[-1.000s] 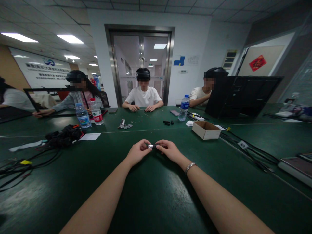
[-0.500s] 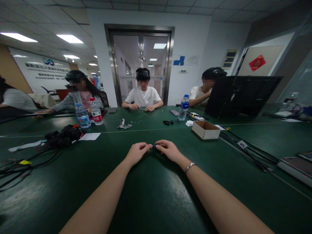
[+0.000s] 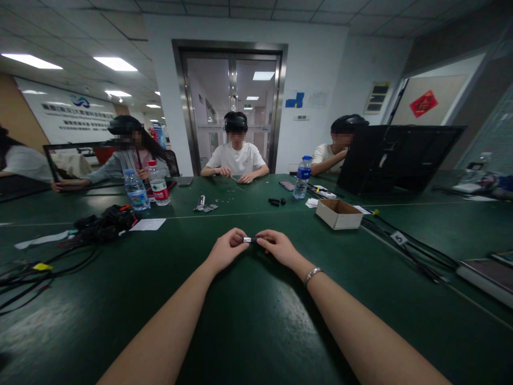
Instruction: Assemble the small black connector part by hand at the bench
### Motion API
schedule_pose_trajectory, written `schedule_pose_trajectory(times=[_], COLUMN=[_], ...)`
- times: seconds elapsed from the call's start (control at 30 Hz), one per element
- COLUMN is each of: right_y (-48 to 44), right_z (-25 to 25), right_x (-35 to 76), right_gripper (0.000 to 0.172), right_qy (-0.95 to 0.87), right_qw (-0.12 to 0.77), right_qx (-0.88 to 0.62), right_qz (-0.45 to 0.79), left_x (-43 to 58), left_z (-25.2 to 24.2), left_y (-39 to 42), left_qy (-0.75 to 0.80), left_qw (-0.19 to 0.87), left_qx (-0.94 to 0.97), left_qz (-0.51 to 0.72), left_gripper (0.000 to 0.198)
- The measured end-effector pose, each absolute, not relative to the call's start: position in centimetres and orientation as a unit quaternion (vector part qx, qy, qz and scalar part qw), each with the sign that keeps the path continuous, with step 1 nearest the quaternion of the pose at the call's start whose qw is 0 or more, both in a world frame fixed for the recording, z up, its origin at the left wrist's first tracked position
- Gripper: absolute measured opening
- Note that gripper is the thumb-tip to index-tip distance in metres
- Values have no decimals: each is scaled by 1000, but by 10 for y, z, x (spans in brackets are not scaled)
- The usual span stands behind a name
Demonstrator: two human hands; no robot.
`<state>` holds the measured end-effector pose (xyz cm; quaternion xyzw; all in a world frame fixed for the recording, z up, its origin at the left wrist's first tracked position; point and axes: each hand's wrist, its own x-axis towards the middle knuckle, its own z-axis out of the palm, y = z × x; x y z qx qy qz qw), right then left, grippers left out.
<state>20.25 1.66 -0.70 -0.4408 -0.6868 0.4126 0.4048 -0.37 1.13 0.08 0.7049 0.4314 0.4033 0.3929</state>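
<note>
Between my hands, above the green table [image 3: 256,315], is a small black-and-silver stick [image 3: 249,240] that looks like a USB flash drive. Its silver end points left, its black end right. My left hand [image 3: 227,247] pinches the silver end between thumb and fingers. My right hand [image 3: 280,248], with a metal bracelet [image 3: 312,275] on its wrist, is closed on the black end. Fingertips hide both ends of the stick.
Beyond my hands lie small black pieces [image 3: 276,202] and silver pieces [image 3: 206,207]. An open white box [image 3: 339,218] and a bottle [image 3: 302,179] stand to the right. Cables [image 3: 417,248] run along both sides. Several people sit around, one person [image 3: 236,158] directly opposite.
My left fingers have shifted slightly left and up, and more of the stick's silver end shows. My right hand stays in place. At far left, a person has raised a dark frame.
</note>
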Motion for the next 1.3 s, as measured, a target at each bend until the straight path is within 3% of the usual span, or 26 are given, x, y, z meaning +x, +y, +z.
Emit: schedule_pose_trajectory(times=[0.73,1.03,1.3], right_y=[11,12,13], right_z=[0,-1,-1], right_x=[199,200,200], right_gripper=[25,24,22], right_qy=[-680,-681,-674], right_qw=[403,403,407], right_qx=[-448,-443,-447], right_qz=[417,421,424], left_x=[-3,-5,-5], left_z=[6,5,3], left_y=[7,9,11], left_qy=[465,447,437], left_qw=[385,396,393], left_qx=[697,692,699], left_qz=[387,405,409], left_gripper=[38,21,24])
